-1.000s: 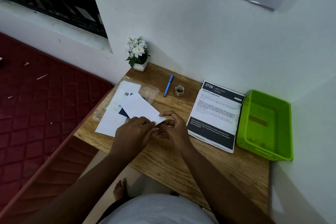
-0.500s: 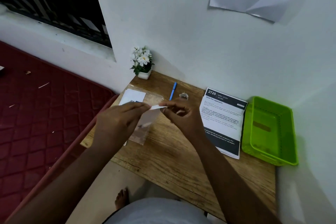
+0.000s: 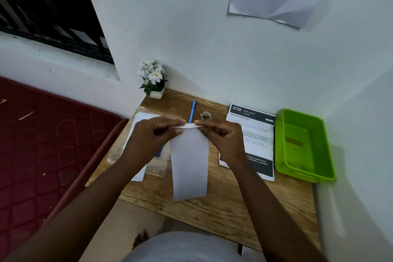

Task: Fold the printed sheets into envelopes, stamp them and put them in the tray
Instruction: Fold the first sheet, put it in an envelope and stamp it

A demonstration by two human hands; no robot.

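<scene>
A long white envelope [image 3: 190, 164] hangs upright above the wooden desk [image 3: 214, 208], held by its top edge. My left hand [image 3: 156, 134] pinches the top left corner and my right hand [image 3: 221, 136] pinches the top right corner, spreading its mouth. A stack of printed sheets [image 3: 253, 134] with black bands lies to the right, partly hidden by my right wrist. The green tray [image 3: 304, 144] stands at the far right of the desk. A small stamp roll [image 3: 205, 115] sits behind my hands near the wall.
A blue pen [image 3: 192, 111] lies next to the roll. More white envelopes in a clear plastic sleeve [image 3: 138, 155] lie at the left of the desk. A small flower pot [image 3: 155, 83] stands in the back left corner. A red mattress [image 3: 42, 144] borders the desk's left.
The envelope went from lying on the desk to being lifted; it now hangs vertically between both hands, which pinch its top edge. The camera tilted up slightly.
</scene>
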